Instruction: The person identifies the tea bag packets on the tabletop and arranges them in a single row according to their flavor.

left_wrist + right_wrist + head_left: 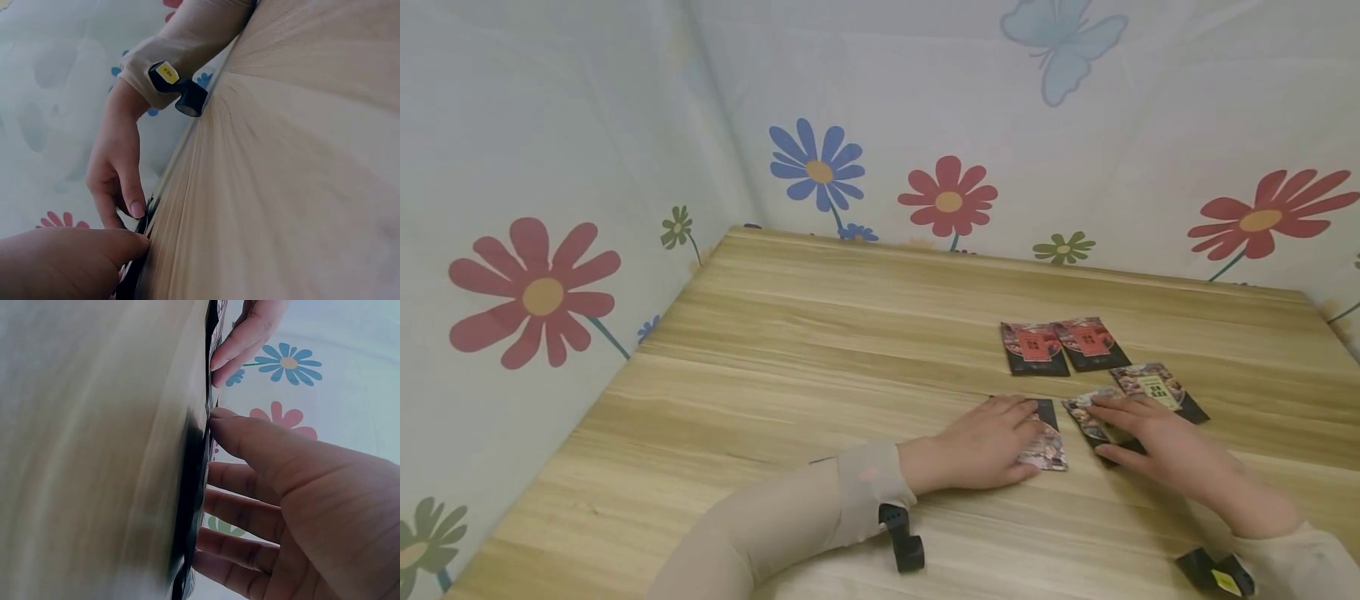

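In the head view, my left hand [988, 443] lies palm down over a printed food sachet [1051, 437], covering its left part. The sachet's dark end points away from me. My right hand [1176, 446] rests its fingers on a second sachet [1086, 417], with the thumb near its lower edge. Seen from the right wrist, the right hand's fingers [240, 512] are spread along the dark sachet [189, 506], with the thumb at its surface. The left wrist view has the left hand [69, 259] low on the table, close to the right hand [115, 162].
Two red-labelled sachets [1033, 348] [1092, 343] lie side by side farther back on the wooden table [850, 333]. Another sachet with a pale label [1159, 392] lies just beyond my right hand. A flower-printed curtain [880, 100] stands along the table's back and left edges.
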{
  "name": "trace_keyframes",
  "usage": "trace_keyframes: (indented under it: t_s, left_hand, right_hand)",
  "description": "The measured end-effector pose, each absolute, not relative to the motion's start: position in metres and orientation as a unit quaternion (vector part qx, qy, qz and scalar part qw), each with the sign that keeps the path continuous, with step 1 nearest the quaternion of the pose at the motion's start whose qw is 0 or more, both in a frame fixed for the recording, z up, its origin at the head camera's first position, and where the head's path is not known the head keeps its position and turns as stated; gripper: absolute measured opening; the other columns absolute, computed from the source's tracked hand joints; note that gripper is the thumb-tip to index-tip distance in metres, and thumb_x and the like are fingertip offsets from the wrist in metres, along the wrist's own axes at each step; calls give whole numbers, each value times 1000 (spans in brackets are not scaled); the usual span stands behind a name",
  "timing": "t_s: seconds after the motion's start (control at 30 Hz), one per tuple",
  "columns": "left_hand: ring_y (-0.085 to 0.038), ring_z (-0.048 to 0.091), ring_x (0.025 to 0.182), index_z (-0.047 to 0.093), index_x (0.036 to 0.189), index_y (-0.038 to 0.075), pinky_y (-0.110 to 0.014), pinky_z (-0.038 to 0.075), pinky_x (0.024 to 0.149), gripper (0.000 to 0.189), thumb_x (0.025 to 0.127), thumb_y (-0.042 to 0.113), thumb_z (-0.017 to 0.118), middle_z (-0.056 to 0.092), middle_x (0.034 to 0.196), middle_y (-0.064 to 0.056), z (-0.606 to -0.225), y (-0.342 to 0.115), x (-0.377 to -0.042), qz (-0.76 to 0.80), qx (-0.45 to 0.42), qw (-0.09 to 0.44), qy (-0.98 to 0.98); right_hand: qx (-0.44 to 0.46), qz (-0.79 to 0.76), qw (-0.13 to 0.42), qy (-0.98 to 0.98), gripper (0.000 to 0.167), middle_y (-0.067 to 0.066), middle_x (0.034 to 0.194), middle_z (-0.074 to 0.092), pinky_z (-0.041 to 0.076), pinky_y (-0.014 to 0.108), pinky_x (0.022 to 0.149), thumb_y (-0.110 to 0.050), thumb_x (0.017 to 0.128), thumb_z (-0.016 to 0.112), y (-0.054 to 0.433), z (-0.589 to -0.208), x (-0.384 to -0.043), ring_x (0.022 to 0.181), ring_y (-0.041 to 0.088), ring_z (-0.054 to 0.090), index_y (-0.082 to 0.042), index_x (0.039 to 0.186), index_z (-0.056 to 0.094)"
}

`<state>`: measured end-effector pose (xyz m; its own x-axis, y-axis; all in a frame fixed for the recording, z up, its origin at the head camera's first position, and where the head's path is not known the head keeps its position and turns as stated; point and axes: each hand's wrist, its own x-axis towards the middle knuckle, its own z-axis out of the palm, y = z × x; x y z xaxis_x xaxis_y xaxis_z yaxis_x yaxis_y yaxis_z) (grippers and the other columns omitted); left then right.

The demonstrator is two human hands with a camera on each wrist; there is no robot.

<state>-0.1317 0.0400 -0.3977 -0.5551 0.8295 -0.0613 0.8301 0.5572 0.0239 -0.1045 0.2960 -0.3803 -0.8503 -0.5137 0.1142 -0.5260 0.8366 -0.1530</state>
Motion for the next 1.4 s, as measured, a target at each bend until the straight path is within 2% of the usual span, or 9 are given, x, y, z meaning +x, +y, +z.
trace_keyframes:
  t_s: [0.2,0.47,0.93,1.03,1.27,1.4]
  left_hand:
    - [-22,31,145,42,145,15,-34,22,121,59,98,49,45,37,154,-8,-397,32,-132,-3,478,25,878]
    - [-23,32,144,43,144,13,-38,23,122,57,98,48,46,38,153,-10,-394,22,-133,-1,473,25,881]
    - [-24,34,143,46,143,14,-43,21,122,55,97,46,48,40,152,-10,-392,5,-135,-6,464,23,885]
    - [-24,33,144,45,143,13,-42,23,121,55,98,44,48,38,153,-11,-390,-1,-135,-1,464,28,885]
    - [-25,32,144,43,144,12,-40,26,120,54,99,41,47,37,153,-12,-391,-12,-137,7,466,27,884]
    - [-25,32,144,43,144,11,-39,25,121,55,98,41,48,37,154,-12,-393,-18,-138,10,463,27,886]
  right_hand:
    - [278,83,54,-956,50,15,125,65,42,59,96,-30,80,76,293,-382,-104,115,39,57,-6,123,65]
    - [267,81,35,-960,53,17,128,61,39,61,101,-34,84,73,287,-381,-105,119,43,54,-6,127,62]
    - [262,78,29,-961,53,17,128,61,33,63,105,-35,84,72,273,-378,-106,119,39,56,-6,127,62]
    - [267,80,36,-960,52,17,126,62,34,63,104,-35,84,72,268,-377,-107,117,39,57,-6,126,63]
    - [262,71,39,-962,52,16,126,62,43,61,96,-36,84,72,259,-377,-107,114,40,56,-7,127,63]
    - [259,64,38,-963,53,16,127,62,43,60,97,-36,85,72,255,-377,-106,114,40,56,-7,128,62]
